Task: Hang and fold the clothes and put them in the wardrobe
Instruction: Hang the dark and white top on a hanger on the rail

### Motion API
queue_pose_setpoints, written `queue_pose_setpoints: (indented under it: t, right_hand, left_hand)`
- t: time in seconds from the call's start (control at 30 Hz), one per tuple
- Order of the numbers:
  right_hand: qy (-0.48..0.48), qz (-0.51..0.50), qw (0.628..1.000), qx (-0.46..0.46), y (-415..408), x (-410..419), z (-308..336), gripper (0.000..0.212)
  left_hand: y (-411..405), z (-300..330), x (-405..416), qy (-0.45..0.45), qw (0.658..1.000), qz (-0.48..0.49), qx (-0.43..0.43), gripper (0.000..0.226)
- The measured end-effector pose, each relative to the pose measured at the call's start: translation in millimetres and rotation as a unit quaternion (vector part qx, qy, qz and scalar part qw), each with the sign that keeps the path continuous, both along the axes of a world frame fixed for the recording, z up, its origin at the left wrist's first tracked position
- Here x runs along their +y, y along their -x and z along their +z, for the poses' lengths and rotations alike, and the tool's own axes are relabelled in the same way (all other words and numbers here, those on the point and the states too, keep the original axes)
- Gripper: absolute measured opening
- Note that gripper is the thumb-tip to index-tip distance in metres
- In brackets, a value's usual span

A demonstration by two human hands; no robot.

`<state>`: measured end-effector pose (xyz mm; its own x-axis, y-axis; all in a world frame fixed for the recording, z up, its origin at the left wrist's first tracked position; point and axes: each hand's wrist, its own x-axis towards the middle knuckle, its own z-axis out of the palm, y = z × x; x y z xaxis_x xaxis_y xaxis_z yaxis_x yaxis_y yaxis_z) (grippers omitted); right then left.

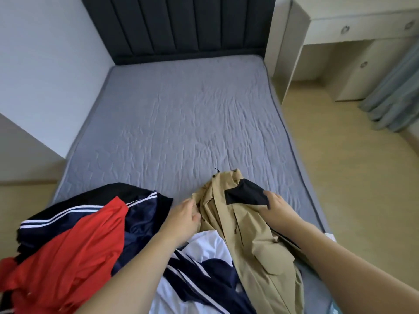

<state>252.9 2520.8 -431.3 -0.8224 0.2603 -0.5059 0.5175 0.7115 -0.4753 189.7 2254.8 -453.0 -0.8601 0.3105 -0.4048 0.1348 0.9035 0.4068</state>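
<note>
A tan jacket (254, 234) with a black patch lies bunched at the near end of the bed. My left hand (184, 217) grips its left edge with curled fingers. My right hand (277, 209) holds the jacket at the black patch, thumb over the fabric. To the left lies a heap of clothes: a red garment (74, 252), a navy jacket with white stripes (140, 214) and a white and navy top (199, 268).
The grey mattress (186, 114) stretches away to a dark padded headboard (181, 26). A white wall runs along its left side. A white desk with drawers (353, 35) and a blue-grey curtain (399, 91) stand at the right over wooden floor (353, 168).
</note>
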Motion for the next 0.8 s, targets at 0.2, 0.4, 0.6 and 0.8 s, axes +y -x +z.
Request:
queue_pose_setpoints:
  t: [0.2, 0.4, 0.6, 0.8]
  right_hand:
    - [0.02, 0.031, 0.998, -0.047, -10, -3, -118, 0.056]
    - [0.077, 0.045, 0.993, -0.078, -33, -52, -199, 0.051]
    - [0.142, 0.066, 0.977, -0.142, -62, -95, -243, 0.063]
    - [0.115, 0.153, 0.972, -0.137, -89, -119, -259, 0.088]
  left_hand:
    - [0, -101, 19, 0.033, 0.999, -0.009, -0.039, 0.027]
    - [-22, -178, -10, 0.074, 0.984, -0.01, -0.161, 0.065]
    - [-54, -225, -42, 0.221, 0.952, -0.102, -0.185, 0.049]
    - [-62, -214, -63, 0.03, 0.982, -0.031, -0.186, 0.019]
